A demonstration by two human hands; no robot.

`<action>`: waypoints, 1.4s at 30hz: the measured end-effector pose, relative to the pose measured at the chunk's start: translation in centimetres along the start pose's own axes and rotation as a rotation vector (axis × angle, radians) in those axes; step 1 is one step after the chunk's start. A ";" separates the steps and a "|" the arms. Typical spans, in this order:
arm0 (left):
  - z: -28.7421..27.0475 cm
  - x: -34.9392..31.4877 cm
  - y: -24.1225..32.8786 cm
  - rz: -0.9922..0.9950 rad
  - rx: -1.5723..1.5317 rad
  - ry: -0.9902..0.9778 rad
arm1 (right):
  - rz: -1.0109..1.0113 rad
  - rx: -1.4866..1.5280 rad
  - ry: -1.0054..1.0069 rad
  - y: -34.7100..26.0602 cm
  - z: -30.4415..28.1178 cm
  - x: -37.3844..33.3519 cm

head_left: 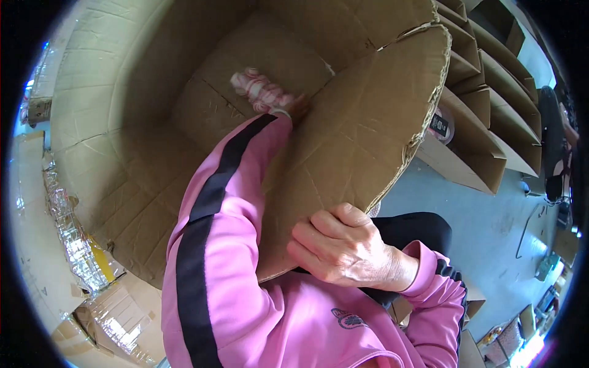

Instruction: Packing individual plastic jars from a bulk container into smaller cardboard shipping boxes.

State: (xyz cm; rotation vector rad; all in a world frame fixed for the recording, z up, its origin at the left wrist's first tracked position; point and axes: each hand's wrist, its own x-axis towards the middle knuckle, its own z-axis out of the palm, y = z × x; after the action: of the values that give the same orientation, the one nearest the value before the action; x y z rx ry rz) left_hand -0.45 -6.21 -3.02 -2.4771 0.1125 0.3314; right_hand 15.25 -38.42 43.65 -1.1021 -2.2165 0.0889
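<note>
A large, deep cardboard box [141, 178] opens toward me, its side wall with a torn, curved rim rising on the right. Deep inside, on the box's bottom, lies a bundle of pink-and-white striped soft pieces [261, 90]. My left arm, in a pink sleeve with a black stripe, reaches down into the box. My left hand [299, 108] is at the bundle's right end, close to the wall; its fingers are dim and partly hidden, so a hold on the bundle cannot be made out. My right hand [340, 245] is closed over the near rim of the box wall, fingers curled.
Several open cardboard boxes [472, 135] stand in rows at the upper right, with a roll bearing a dark label [440, 124] beside them. Blue-grey floor [485, 208] stretches along the right. Taped flat cardboard [123, 313] lies at the lower left.
</note>
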 end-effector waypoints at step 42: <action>-48.6 -9.5 -39.8 -0.593 -1.059 1.229 | -0.095 -0.129 0.211 9.7 8.9 5.2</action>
State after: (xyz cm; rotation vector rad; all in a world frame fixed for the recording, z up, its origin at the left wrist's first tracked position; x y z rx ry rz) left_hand 6.96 -3.68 60.01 -3.0838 -0.3906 -1.8021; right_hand 14.47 -26.42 36.16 -1.0217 -2.1035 -0.2053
